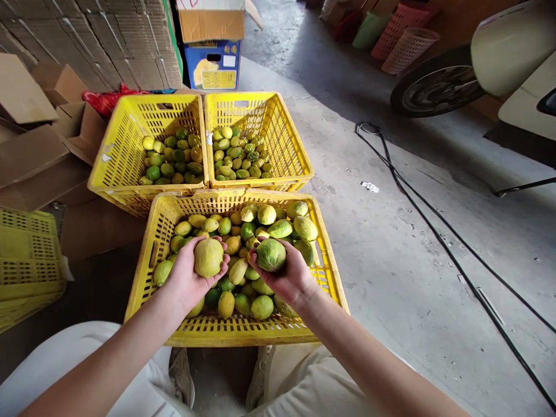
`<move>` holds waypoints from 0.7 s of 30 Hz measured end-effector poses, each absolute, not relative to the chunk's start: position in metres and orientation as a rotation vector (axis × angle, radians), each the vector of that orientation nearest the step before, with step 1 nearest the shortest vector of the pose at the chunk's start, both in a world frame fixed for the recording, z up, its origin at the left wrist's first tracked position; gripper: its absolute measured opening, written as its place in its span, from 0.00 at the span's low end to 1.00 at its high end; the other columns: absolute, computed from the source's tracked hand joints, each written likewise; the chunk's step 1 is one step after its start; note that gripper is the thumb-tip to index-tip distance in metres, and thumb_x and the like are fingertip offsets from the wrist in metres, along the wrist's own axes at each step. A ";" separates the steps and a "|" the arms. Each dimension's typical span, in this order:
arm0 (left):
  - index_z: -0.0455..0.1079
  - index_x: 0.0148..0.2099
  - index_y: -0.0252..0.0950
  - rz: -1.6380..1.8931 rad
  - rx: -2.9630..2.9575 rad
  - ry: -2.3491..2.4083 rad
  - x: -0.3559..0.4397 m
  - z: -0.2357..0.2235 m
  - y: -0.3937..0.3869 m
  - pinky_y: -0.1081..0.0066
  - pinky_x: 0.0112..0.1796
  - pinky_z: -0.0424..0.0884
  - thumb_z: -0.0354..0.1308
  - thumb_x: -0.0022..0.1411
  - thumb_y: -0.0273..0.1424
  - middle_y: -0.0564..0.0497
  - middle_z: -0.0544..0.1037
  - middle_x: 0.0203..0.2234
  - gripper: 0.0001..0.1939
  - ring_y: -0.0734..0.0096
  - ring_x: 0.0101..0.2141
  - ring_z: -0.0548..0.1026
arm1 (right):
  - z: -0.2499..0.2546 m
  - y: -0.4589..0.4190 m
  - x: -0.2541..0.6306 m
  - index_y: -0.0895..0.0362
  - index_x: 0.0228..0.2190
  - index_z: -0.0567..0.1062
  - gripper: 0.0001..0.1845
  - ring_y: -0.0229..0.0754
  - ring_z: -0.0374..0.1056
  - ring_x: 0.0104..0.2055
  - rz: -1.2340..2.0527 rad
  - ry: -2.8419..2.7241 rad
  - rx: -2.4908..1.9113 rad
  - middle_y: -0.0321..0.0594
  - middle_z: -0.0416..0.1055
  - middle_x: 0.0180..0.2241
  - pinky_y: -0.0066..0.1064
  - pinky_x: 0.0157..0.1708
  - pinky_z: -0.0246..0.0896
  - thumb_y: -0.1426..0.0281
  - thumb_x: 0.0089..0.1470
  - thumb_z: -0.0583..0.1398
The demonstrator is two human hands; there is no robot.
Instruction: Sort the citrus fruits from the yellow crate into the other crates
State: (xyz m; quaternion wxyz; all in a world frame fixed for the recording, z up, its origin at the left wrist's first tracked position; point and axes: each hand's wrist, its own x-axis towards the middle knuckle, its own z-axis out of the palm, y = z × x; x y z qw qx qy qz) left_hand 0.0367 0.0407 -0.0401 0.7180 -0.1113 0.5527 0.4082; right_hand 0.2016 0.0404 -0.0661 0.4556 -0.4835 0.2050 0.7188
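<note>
slick plastic, dull card
the front crate looks hard, faintly glossy plastic; the two held fruits smooth-skinned; the cardboard boxes matt paper; the trousers soft cloth; the floor scuffed concrete.

Left hand and right hand bare, slim forearms also bare up to frame edge. Off-white trousers, loose, plain, soft creases. Pale shoes, textured uppers, partly hidden, finer detail unclear.
</note>
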 end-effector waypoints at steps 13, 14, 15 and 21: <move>0.75 0.37 0.31 0.943 -0.009 1.158 0.044 -0.036 0.031 0.73 0.27 0.80 0.62 0.64 0.20 0.49 0.80 0.31 0.04 0.70 0.27 0.81 | -0.051 0.042 0.201 0.60 0.40 0.74 0.10 0.40 0.73 0.26 1.774 0.488 -1.128 0.44 0.74 0.26 0.22 0.19 0.73 0.66 0.66 0.57; 0.75 0.37 0.31 0.943 -0.011 1.142 0.043 -0.036 0.030 0.74 0.26 0.79 0.62 0.64 0.20 0.49 0.80 0.31 0.03 0.71 0.26 0.81 | -0.050 0.043 0.203 0.60 0.39 0.73 0.11 0.39 0.71 0.24 1.784 0.486 -1.125 0.44 0.73 0.25 0.20 0.18 0.70 0.65 0.67 0.56; 0.75 0.38 0.30 0.944 -0.025 1.124 0.043 -0.036 0.030 0.75 0.26 0.79 0.62 0.65 0.21 0.49 0.80 0.30 0.02 0.71 0.26 0.81 | -0.049 0.043 0.204 0.59 0.38 0.73 0.10 0.39 0.71 0.24 1.790 0.482 -1.117 0.44 0.73 0.25 0.19 0.17 0.68 0.65 0.67 0.56; 0.75 0.40 0.26 0.968 -0.205 1.075 0.040 -0.032 0.034 0.65 0.30 0.84 0.50 0.72 0.31 0.38 0.82 0.32 0.15 0.60 0.30 0.84 | -0.056 0.043 0.208 0.60 0.46 0.75 0.14 0.48 0.79 0.36 1.833 0.394 -0.984 0.49 0.79 0.33 0.32 0.30 0.80 0.66 0.66 0.54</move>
